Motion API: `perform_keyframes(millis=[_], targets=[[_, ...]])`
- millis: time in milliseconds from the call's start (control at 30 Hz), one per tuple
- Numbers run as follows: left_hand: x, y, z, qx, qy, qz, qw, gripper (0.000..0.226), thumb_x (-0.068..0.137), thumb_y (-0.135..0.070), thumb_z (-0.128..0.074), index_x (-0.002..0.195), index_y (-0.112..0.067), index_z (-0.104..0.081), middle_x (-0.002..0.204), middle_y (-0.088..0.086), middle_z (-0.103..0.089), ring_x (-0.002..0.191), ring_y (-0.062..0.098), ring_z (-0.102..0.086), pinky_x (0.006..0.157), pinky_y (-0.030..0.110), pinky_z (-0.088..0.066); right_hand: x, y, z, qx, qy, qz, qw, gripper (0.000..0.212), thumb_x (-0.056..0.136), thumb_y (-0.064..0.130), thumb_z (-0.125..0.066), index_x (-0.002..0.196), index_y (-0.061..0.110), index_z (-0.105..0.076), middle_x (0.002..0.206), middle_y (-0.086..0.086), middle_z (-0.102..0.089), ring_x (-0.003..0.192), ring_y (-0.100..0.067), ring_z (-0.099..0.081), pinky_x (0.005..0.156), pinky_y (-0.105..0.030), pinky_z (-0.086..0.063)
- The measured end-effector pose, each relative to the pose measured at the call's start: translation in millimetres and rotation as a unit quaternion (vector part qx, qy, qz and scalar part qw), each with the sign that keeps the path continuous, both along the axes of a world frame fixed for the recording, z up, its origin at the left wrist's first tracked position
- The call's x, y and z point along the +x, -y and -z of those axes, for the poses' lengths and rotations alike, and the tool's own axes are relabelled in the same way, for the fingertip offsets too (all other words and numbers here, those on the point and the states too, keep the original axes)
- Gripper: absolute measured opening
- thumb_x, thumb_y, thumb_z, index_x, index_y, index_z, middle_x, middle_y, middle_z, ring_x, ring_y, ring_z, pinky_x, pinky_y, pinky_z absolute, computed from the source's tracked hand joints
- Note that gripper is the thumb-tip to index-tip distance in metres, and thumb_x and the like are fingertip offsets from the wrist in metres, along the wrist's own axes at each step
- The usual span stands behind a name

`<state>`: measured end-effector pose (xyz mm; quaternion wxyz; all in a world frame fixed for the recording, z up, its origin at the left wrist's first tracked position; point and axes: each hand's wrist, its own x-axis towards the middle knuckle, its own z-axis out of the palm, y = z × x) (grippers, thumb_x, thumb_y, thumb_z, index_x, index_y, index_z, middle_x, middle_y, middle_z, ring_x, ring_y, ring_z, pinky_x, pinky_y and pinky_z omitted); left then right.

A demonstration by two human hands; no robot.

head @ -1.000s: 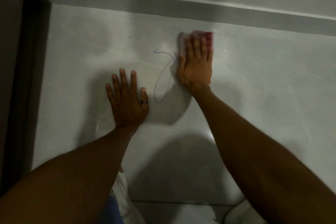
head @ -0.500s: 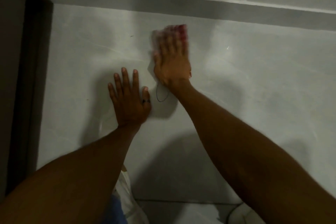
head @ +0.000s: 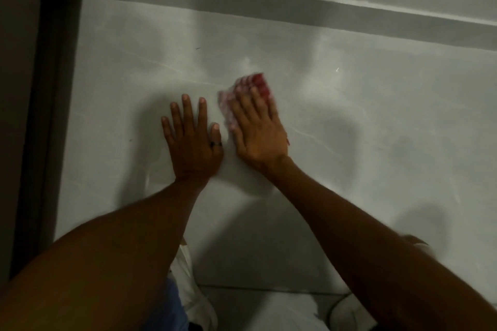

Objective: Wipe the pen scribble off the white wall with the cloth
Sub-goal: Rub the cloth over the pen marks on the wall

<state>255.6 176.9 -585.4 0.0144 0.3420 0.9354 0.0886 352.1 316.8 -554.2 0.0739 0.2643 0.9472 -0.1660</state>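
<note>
My right hand (head: 258, 131) lies flat on the white wall (head: 376, 121) and presses a red and white cloth (head: 252, 86) against it. The cloth sticks out past my fingertips and is blurred by motion. Just to its left, my left hand (head: 192, 140) rests flat on the wall with fingers spread and a dark ring on the thumb, holding nothing. No pen line shows on the wall; the spot where the scribble was lies under my right hand and the cloth.
A dark door frame (head: 45, 115) runs down the left edge. A grey moulding band (head: 269, 2) crosses the wall above my hands. The floor line (head: 269, 289) and my white clothing (head: 188, 290) show at the bottom.
My right hand swept the cloth left over the scribble, then down next to my left hand. The blue pen loop, seen earlier between my hands, no longer shows. My left hand stayed put.
</note>
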Motion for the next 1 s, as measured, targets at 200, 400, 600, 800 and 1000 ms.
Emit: perform_keyframes(millis=[200,400,600,800,1000], targets=[[0.4,1.5,-3.7,-0.008,0.015,0.001,1.000,0.065,0.112,-0.044,-0.033,0.172,-0.020,-0.030,0.180,0.017,-0.022,0.167,0.044,-0.019,0.134,0.065,-0.016,33.9,32.9,5.3,0.008,-0.015,0.046,0.999,0.065,0.111,0.042,-0.034,0.171,0.022,-0.020,0.180,-0.006,-0.015,0.168,-0.029,-0.008,0.137,-0.055,-0.008],[0.5,1.4,-1.1,0.001,0.003,0.003,1.000,0.063,0.113,-0.042,-0.037,0.172,-0.019,-0.031,0.180,0.018,-0.023,0.167,0.044,-0.019,0.134,0.064,-0.016,77.8,37.5,12.8,0.026,-0.068,-0.119,0.990,0.059,0.111,0.041,-0.039,0.167,0.023,-0.034,0.176,-0.005,-0.030,0.166,-0.030,-0.022,0.133,-0.057,-0.022],[-1.4,1.4,-0.9,0.001,0.010,0.004,1.000,0.065,0.112,-0.044,-0.036,0.172,-0.020,-0.030,0.180,0.017,-0.022,0.167,0.044,-0.019,0.134,0.065,-0.015,124.6,5.6,20.6,-0.011,-0.092,-0.335,0.938,0.058,0.112,0.042,-0.036,0.167,0.023,-0.034,0.177,-0.003,-0.029,0.167,-0.027,-0.017,0.136,-0.053,-0.018],[2.0,0.3,-3.6,0.006,0.007,0.002,1.000,0.064,0.112,-0.044,-0.036,0.171,-0.019,-0.033,0.179,0.017,-0.025,0.166,0.045,-0.022,0.133,0.065,-0.017,102.0,-33.1,19.0,0.045,-0.062,-0.251,0.965,0.060,0.111,0.045,-0.033,0.168,0.028,-0.029,0.177,-0.002,-0.028,0.167,-0.028,-0.019,0.135,-0.055,-0.016],[2.6,-0.5,-3.7,0.008,0.007,0.000,1.000,0.064,0.112,-0.042,-0.037,0.172,-0.020,-0.032,0.180,0.017,-0.024,0.166,0.045,-0.020,0.134,0.065,-0.016,68.9,-47.5,1.2,0.059,-0.010,-0.020,0.998,0.067,0.109,0.052,-0.028,0.170,0.025,-0.024,0.179,-0.004,-0.022,0.167,-0.027,-0.016,0.135,-0.056,-0.016]])
